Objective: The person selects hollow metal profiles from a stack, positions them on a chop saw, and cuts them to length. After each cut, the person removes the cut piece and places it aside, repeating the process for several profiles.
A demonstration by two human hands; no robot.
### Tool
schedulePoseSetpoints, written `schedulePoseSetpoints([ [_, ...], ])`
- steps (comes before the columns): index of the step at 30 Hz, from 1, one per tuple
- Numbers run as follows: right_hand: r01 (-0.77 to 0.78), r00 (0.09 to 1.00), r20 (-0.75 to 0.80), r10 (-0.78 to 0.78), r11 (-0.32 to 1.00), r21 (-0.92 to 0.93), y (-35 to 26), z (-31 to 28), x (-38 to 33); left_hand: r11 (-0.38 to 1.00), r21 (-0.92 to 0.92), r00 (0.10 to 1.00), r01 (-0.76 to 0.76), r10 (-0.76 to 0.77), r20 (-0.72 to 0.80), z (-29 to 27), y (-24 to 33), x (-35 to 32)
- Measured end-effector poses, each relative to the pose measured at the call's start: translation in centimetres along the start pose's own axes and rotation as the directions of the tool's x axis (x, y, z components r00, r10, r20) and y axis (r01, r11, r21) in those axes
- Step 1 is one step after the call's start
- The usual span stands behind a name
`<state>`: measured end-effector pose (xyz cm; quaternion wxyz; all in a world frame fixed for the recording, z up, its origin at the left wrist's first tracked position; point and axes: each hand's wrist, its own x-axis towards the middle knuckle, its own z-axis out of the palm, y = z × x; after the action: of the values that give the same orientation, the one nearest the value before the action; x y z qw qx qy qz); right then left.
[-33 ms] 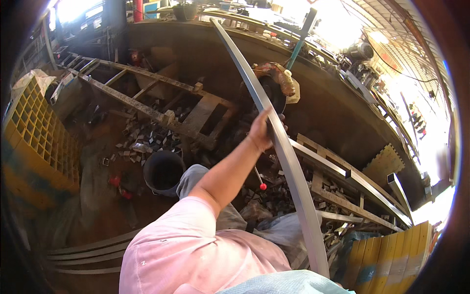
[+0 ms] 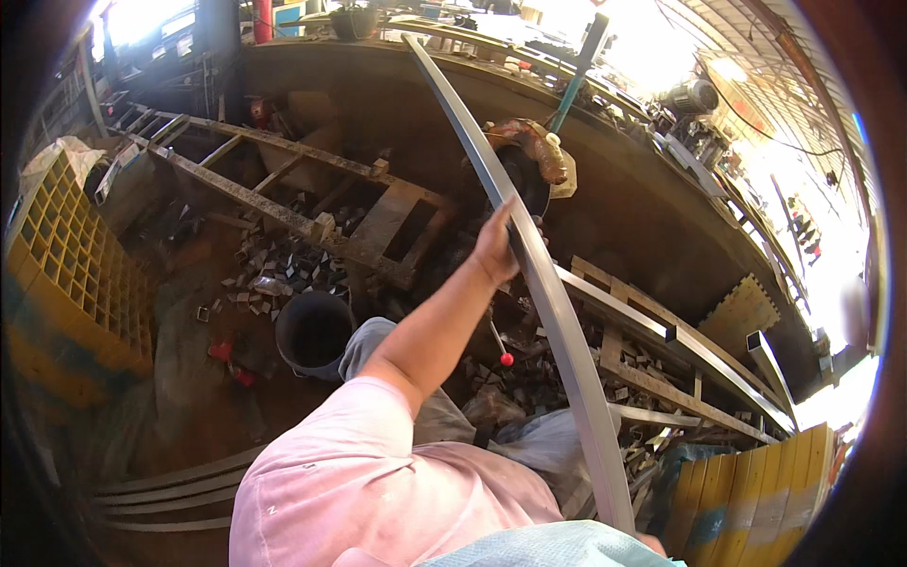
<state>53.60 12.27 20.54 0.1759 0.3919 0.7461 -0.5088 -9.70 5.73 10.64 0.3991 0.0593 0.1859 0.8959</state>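
Observation:
My left hand [image 2: 496,248] is closed around a long grey square metal tube [image 2: 557,312]. The tube runs diagonally from the far bench edge down past my right side to the lower edge. Just beyond the hand, it passes beside a cut-off saw with a worn orange guard [image 2: 537,142] and a dark disc. A lever with a red knob [image 2: 506,360] stands below my wrist. Only a sliver of skin, apparently my right hand [image 2: 650,543], shows at the lower edge beside the tube; its fingers are hidden.
A black bucket [image 2: 314,333] stands left of my knee, near scattered metal offcuts [image 2: 274,260]. A ladder-like metal frame [image 2: 255,180] stretches to the far left. Yellow grid racks [image 2: 71,246] stand at left, yellow panels [image 2: 746,491] at lower right. More tubes [image 2: 718,359] lie at right.
My left hand and forearm have shifted very slightly to the left along with the tube. A bit more skin shows beside the tube at the lower edge.

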Motion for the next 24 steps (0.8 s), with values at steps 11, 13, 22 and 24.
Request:
schedulePoseSetpoints([
  [11, 0.316, 0.947, 0.099, -0.306, 0.941, -0.12, -20.6, 6.1, 19.6, 0.737, 0.643, 0.978, -0.206, 0.183, 0.103, -1.5, 1.1, -9.3],
  [13, 0.227, 0.967, 0.116, -0.228, 0.974, 0.028, -27.4, 9.4, 20.3, 0.747, 0.602, 0.959, -0.283, 0.223, 0.174, -3.0, 2.7, -12.1],
  [22, 0.25, 0.756, 0.368, -0.541, 0.759, 0.602, -42.8, 21.7, 33.6, 0.288, 0.693, 0.715, -0.661, 0.521, 0.466, -8.0, 7.5, -26.4],
  [24, 0.237, 0.743, 0.386, -0.547, 0.753, 0.613, -45.0, 24.8, 34.5, 0.182, 0.824, 0.696, -0.537, 0.647, 0.312, -7.5, 8.0, -27.7],
])
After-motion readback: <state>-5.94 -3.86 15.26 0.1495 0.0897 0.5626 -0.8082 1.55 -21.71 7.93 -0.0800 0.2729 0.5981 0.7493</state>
